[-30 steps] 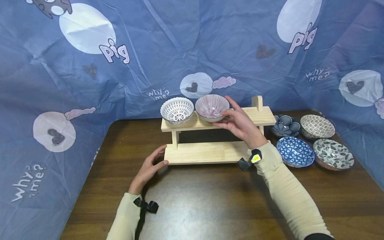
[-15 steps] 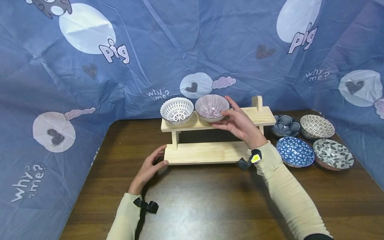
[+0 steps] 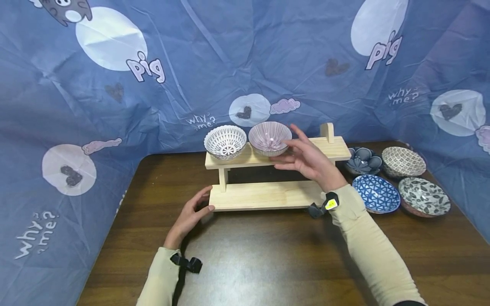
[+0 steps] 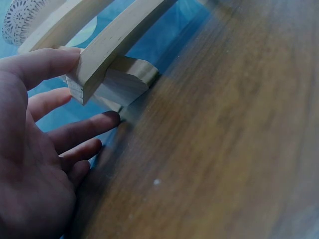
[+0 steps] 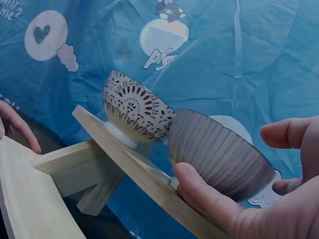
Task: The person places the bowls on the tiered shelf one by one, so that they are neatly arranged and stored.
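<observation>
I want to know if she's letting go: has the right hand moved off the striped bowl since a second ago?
No. The right hand stays beside the striped bowl on the wooden shelf, fingers around its side.

The only readable words stand on the blue printed cloth that hangs behind and beside the table. In the head view "pig" is printed in pale letters at the upper left, next to a white circle, and again at the upper right beside another white circle. The phrase "why? me?" (small and slanted) appears four times: at the lower left, in the middle above the bowls, at the right, and in the right wrist view at the top left corner, cut by the edge. The bowls and the shelf carry no text
</observation>
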`<state>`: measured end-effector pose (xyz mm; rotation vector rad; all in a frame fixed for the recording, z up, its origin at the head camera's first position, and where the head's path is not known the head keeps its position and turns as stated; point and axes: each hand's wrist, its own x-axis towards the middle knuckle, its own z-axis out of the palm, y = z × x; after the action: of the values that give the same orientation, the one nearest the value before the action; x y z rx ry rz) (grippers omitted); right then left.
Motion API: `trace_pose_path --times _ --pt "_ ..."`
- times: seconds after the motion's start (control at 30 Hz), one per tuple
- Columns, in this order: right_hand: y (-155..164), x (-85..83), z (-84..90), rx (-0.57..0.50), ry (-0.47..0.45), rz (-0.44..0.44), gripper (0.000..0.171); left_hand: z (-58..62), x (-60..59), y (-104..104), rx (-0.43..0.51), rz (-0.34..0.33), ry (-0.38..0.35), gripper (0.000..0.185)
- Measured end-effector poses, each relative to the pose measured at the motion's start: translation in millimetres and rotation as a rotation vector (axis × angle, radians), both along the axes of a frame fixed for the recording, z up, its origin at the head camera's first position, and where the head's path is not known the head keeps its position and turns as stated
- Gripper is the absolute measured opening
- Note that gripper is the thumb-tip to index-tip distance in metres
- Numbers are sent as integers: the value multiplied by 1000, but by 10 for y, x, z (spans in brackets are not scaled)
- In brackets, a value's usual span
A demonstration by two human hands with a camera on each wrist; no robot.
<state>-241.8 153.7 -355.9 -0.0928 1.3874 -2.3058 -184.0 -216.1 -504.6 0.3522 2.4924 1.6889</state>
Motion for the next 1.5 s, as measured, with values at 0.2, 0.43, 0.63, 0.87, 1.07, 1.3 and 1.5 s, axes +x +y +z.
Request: trace_pose_path --times 0.2,0.43,0.63,0.87,1.07,1.3,1.5 --pt "177 117 19 16 8 -28 72 5 -9 -11 -7 0 -5 61" --pt "407 286 8 41 15 -32 69 14 -2 -6 -10 2 -14 62" --pt "648 487 -19 -10 18 -54 71 22 11 -4 -10 -1 -15 62" --pt "1004 752 -127 -110 71 -44 72 33 12 4 -14 -6 -4 62" --pt "1321 945 -213 -156 138 -45 58 27 16 -1 -9 -2 -6 62" --pt "1697 1153 -327 -215 157 -74 55 -1 -3 -3 10 -13 7 62" --pt "2062 1322 -423 -284 146 -101 56 -8 -12 4 17 -14 5 63"
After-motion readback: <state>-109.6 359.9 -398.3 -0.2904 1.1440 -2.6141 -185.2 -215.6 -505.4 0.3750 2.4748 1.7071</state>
